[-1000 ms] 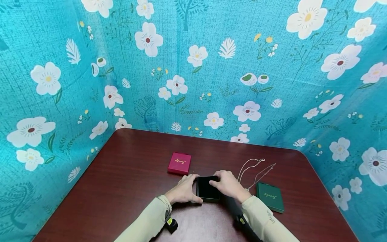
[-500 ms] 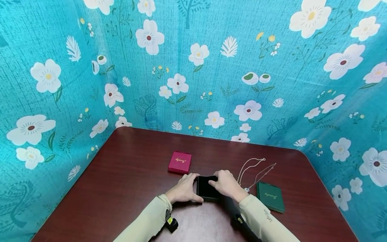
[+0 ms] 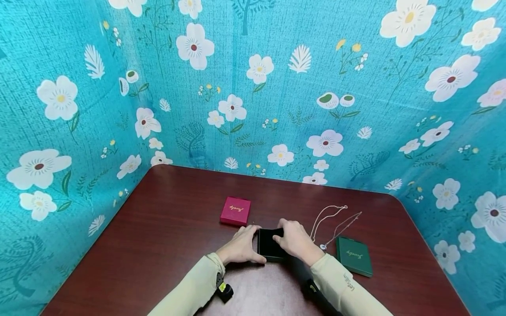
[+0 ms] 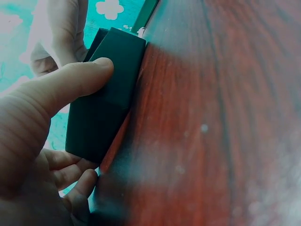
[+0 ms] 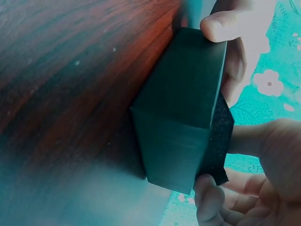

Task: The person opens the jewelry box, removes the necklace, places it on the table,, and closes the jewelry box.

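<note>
A small dark green box bottom (image 5: 183, 84) sits on the table between both hands, with a black pad (image 3: 269, 243) in its top. My left hand (image 3: 239, 248) grips the box from the left, thumb on the near side (image 4: 106, 108) and other fingers at the far side. At the right end, my right hand (image 3: 296, 241) pinches the pad's edge. In the right wrist view this edge of the pad (image 5: 218, 141) stands tilted up above the box wall, between the right thumb and fingers. What lies under the pad is hidden.
Right of the hands lies a green lid (image 3: 354, 256) with gold lettering. Two thin chain necklaces lie behind the right wrist, one with a small pendant (image 3: 323, 247). A closed red jewelry box (image 3: 235, 211) stands behind the left hand. A floral curtain (image 3: 257, 109) surrounds the table.
My right wrist has shifted slightly left, uncovering the necklace pendant beside it. The left hand keeps its grip on the box. The head view has tilted slightly.
</note>
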Available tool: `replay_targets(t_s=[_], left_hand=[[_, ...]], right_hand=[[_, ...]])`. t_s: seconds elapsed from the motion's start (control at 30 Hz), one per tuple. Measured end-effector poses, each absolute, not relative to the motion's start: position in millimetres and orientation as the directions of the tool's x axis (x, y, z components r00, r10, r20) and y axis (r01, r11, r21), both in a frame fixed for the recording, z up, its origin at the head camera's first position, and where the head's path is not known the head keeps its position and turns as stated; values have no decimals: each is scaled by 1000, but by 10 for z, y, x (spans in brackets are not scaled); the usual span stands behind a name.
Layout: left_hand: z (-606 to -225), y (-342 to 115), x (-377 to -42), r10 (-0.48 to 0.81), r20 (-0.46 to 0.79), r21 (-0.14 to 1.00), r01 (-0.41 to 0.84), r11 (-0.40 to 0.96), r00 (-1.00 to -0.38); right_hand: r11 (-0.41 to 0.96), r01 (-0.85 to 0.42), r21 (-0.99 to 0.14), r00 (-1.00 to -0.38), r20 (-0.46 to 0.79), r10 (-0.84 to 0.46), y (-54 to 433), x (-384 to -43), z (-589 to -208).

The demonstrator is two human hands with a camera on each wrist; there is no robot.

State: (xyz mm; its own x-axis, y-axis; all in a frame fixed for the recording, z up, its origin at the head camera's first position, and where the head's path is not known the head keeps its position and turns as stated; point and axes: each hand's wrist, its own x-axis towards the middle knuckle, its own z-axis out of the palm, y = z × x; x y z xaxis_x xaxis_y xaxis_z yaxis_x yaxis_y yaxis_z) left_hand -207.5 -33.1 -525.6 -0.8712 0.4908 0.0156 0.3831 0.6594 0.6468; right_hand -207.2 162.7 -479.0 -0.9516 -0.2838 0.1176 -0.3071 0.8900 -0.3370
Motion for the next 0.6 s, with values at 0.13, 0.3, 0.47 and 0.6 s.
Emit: replay_targets(t_s=[0.13, 0.3, 0.47, 0.6], left_hand=[[-5254, -333, -2079, 491, 18, 645, 385, 660, -871], [-5259, -334, -2078, 489, 17, 645, 383, 661, -872], [-5285, -338, -2083, 488, 23, 646, 386, 659, -872], [-5287, -341, -2083, 489, 25, 649, 386, 655, -872]], right_hand=[[893, -323, -313, -946, 133, -296, 1627, -2065, -4785], [893, -343, -292, -938, 163, -307, 1630, -2059, -4801], [896, -356, -265, -932, 175, -318, 1627, -2059, -4831], [898, -362, -251, -928, 192, -321, 1623, -2056, -4858]])
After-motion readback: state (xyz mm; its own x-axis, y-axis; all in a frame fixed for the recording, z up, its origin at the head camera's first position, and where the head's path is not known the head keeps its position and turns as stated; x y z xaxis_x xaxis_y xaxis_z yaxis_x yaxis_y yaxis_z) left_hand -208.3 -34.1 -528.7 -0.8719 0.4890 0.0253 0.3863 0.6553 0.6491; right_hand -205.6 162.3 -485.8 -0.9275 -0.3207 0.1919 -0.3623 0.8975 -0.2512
